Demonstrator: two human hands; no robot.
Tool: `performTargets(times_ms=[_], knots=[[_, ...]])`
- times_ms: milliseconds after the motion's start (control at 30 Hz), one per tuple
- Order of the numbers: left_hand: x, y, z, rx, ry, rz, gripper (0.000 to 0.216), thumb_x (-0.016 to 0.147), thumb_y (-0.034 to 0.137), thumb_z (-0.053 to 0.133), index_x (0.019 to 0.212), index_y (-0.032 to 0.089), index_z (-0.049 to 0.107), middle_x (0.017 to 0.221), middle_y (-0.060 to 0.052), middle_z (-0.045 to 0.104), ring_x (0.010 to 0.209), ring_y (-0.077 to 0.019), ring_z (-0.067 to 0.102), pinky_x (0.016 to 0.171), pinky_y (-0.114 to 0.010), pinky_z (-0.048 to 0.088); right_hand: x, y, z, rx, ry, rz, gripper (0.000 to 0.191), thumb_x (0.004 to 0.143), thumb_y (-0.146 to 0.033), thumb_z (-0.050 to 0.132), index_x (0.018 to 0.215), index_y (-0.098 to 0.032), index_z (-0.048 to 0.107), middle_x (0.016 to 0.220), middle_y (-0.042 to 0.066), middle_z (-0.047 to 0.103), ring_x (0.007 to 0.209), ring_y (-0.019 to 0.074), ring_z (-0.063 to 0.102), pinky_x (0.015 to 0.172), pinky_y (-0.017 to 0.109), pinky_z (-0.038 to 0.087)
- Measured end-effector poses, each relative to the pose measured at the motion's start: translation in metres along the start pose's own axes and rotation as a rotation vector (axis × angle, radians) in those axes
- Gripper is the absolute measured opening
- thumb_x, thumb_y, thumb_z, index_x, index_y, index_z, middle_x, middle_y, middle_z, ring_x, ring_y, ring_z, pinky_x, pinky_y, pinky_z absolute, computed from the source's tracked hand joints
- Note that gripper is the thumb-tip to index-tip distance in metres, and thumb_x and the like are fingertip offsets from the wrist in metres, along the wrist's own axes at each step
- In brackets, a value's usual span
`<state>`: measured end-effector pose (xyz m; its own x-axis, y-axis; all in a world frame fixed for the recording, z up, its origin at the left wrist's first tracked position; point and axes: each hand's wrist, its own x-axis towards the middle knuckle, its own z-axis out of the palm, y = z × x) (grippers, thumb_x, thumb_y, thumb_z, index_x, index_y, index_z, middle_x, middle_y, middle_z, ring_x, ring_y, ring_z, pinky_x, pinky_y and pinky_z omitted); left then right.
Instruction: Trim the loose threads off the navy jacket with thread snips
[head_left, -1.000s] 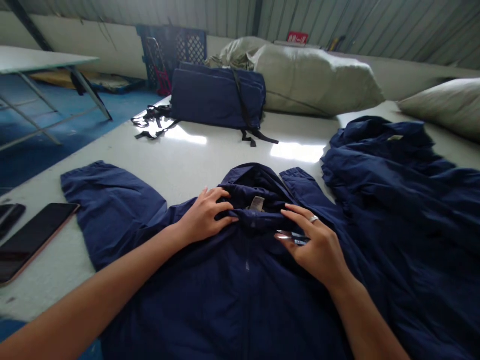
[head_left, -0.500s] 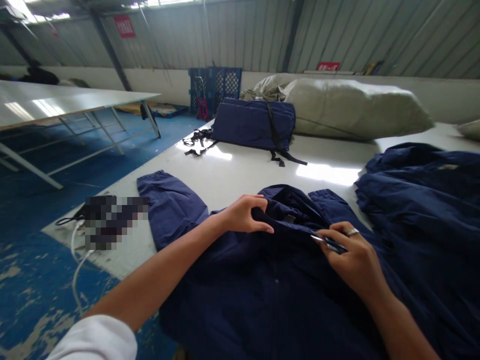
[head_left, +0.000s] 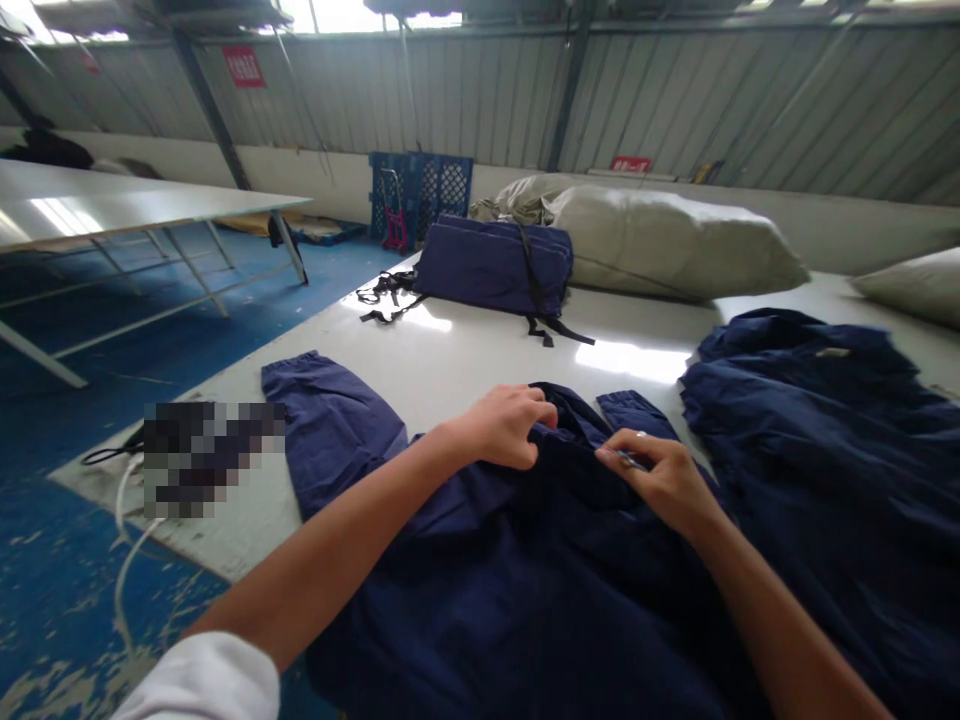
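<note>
A navy jacket (head_left: pixel 525 570) lies spread in front of me, its cuffed sleeve (head_left: pixel 330 410) reaching out to the left. My left hand (head_left: pixel 514 425) is closed on the collar edge, with the fingertips partly hidden in the cloth. Close by on the right, my right hand (head_left: pixel 652 470) grips small thread snips (head_left: pixel 634 461) at the same collar edge. Only a sliver of the snips' metal shows between the fingers. The collar opening (head_left: pixel 574 410) sits between the two hands, dark inside.
More navy garments (head_left: pixel 795 440) are heaped on the right of the white table (head_left: pixel 480 350). Folded navy cloth with black straps (head_left: pixel 491 265) lies at the back, before a large pale sack (head_left: pixel 667 240). A blurred-out dark item (head_left: pixel 214 455) and a white cable (head_left: pixel 120 510) are at the left edge.
My left hand has turned over and its fingers have curled onto the collar. The right hand with the snips has moved left, nearer to it. The camera view has tilted up slightly.
</note>
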<state>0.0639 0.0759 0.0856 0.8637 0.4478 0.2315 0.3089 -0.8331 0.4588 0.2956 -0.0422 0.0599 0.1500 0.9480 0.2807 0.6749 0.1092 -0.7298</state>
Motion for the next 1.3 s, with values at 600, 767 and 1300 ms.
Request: performTargets(times_ms=[600, 767, 1300], knots=[[-0.006, 0.057, 0.096, 0.334, 0.040, 0.198, 0.013, 0.097, 0.016, 0.056, 0.096, 0.017, 0.068, 0.091, -0.009, 0.071, 0.083, -0.0248, 0.067, 0.063, -0.034, 0.051, -0.012, 0.034, 0.011, -0.185, 0.369, 0.245, 0.022, 0.065, -0.041, 0.077, 0.076, -0.023, 0.069, 0.080, 0.006, 0.069, 0.077, 0.0246, 0.061, 0.077, 0.038, 0.048], [-0.023, 0.064, 0.114, 0.419, 0.083, 0.281, 0.019, 0.100, 0.012, 0.049, 0.101, 0.012, 0.068, 0.096, -0.011, 0.068, 0.081, -0.0259, 0.064, 0.061, -0.039, 0.052, -0.018, 0.041, 0.001, -0.055, 0.429, 0.401, 0.021, 0.066, -0.040, 0.077, 0.062, -0.023, 0.067, 0.060, 0.003, 0.063, 0.062, 0.0212, 0.056, 0.062, 0.033, 0.044], [-0.029, 0.067, 0.125, 0.244, 0.214, 0.234, 0.035, 0.100, 0.011, 0.046, 0.130, 0.007, 0.064, 0.098, -0.012, 0.069, 0.081, -0.0262, 0.064, 0.067, -0.041, 0.057, -0.018, 0.031, -0.008, 0.993, 0.374, 0.581, 0.039, 0.073, -0.038, 0.078, 0.058, -0.022, 0.045, 0.041, -0.010, 0.042, 0.027, 0.0028, 0.023, 0.028, 0.018, 0.033]])
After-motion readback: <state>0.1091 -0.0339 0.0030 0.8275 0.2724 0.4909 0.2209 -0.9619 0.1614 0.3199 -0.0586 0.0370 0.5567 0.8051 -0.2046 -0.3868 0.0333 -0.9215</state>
